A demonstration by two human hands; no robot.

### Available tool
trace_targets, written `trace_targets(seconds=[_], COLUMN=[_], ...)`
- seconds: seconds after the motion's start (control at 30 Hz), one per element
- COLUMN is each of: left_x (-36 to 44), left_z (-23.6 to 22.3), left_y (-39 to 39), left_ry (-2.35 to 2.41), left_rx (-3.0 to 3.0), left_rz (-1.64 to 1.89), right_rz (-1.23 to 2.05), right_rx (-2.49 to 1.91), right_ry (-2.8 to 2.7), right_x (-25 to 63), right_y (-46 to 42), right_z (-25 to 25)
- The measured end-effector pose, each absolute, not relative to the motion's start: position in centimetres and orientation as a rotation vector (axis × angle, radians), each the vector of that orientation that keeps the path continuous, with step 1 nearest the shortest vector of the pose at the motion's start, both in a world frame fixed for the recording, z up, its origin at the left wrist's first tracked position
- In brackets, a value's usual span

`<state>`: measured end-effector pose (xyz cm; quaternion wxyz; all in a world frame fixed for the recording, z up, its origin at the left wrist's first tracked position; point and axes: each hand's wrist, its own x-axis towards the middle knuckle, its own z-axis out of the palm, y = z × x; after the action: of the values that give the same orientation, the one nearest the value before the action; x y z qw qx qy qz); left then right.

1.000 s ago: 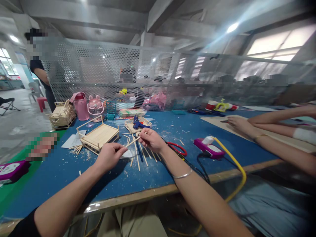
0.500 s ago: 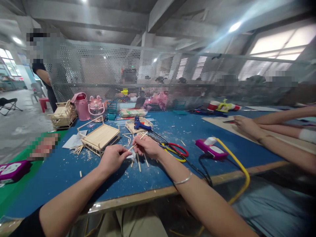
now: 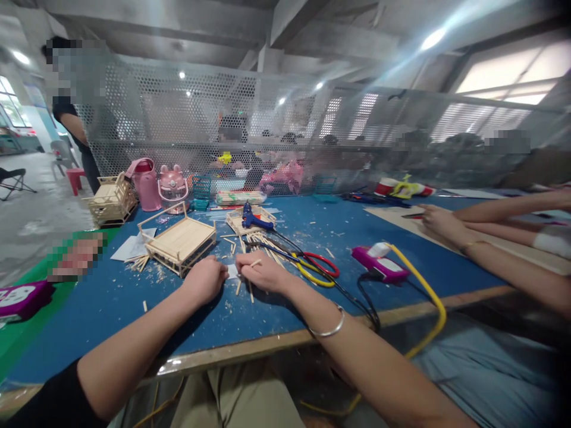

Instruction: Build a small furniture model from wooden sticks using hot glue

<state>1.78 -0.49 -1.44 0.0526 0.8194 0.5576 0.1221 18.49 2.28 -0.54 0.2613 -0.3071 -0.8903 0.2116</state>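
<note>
My left hand [image 3: 206, 280] is closed, its fingertips pinched at the left edge of a small white piece of paper [image 3: 232, 271]. On the other side of that paper my right hand [image 3: 264, 271] is closed round a thin wooden stick [image 3: 256, 263], whose end shows above the fingers. Its fingertips are at the paper's right edge. Loose wooden sticks [image 3: 251, 292] lie beneath and behind the right hand. Beyond my left hand stands a small wooden bed-like frame [image 3: 182, 238] built of sticks. A blue glue gun [image 3: 255, 220] rests on a smaller stick-built piece [image 3: 234, 223].
Cables and red and yellow-handled pliers [image 3: 312, 267] lie right of my hands. A purple power strip [image 3: 379, 266] with a yellow cord sits near the table edge. Another person's hands [image 3: 441, 224] work at the right. A pink flask [image 3: 145, 185] stands at the back left.
Both hands have drawn lower and turned inward. The stick, earlier held between both hands, is now in the right hand only, and the white paper shows between the fingertips.
</note>
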Motion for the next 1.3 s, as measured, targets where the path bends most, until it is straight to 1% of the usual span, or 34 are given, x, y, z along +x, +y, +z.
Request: trace_targets(seconds=[0.17, 0.3, 0.47, 0.63, 0.8, 0.93, 1.13, 1.2, 1.3], left_x=[1.7, 1.6, 1.3, 1.1, 1.2, 1.1, 0.9, 1.0, 1.2], left_z=[-1.4, -1.6, -2.0, -2.0, -1.2, -1.3, -2.1, -2.1, -2.2], left_y=[-0.3, -0.2, 0.1, -0.2, -0.8, -0.7, -0.1, -0.1, 0.0], left_ry=[1.662, 1.644, 1.641, 1.524, 1.441, 1.445, 1.586, 1.582, 1.582], left_rx=[2.505, 2.509, 2.490, 2.446, 2.385, 2.368, 2.398, 2.428, 2.469], left_rz=[0.396, 0.403, 0.453, 0.657, 0.899, 0.906, 0.720, 0.647, 0.550], right_rz=[0.653, 0.902, 1.050, 1.453, 1.607, 1.561, 1.055, 0.963, 0.927], right_rx=[-0.925, -0.998, -1.033, -0.964, -0.792, -0.770, -0.964, -0.991, -1.022], right_ry=[-2.271, -2.172, -2.061, -1.681, -1.567, -1.592, -1.821, -1.905, -1.977], right_x=[18.5, 18.3, 18.2, 18.5, 18.2, 18.0, 18.6, 18.7, 18.6], right_y=[2.8, 3.2, 3.4, 3.4, 3.5, 3.8, 4.2, 4.1, 3.8], right_z=[-0.7, -1.0, -0.9, -0.3, -0.3, -0.7, -1.0, -1.0, -1.0])
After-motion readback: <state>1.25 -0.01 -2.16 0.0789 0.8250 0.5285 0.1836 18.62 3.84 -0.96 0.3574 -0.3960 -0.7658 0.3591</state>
